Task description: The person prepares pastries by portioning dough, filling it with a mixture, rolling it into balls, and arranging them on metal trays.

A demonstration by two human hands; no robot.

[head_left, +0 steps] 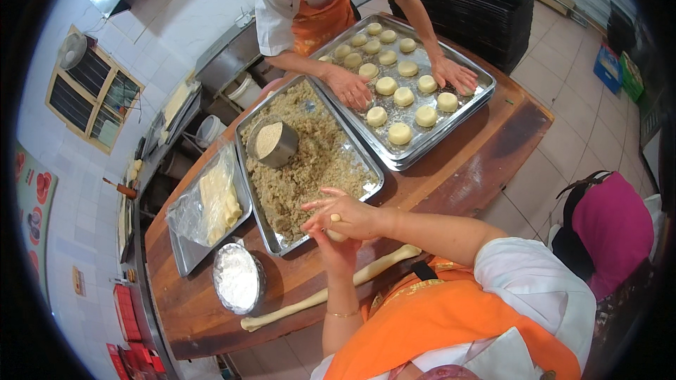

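Observation:
My left hand (341, 255) is raised over the near edge of the filling tray, cupped round a small piece of pale dough (336, 235). My right hand (359, 218) lies over the same piece, pressing it from above with some fingers stretched leftward. A bit of dough pokes out at the right hand's fingers; the rest is mostly hidden between both hands. Beneath them, crumbly brownish filling (292, 186) fills a metal tray (378, 186), with a metal cup (280, 149) of pale grains standing in it. A long dough rope (310, 301) lies on the table close to my body.
Across the wooden table (451, 190), a co-worker's hands (350, 89) touch round dough cakes (403, 96) on a stacked metal tray (394, 158). To the left are a bowl of white flour (236, 278) and a tray with plastic-covered dough sheets (220, 197). Black trays (472, 21) stand stacked beyond.

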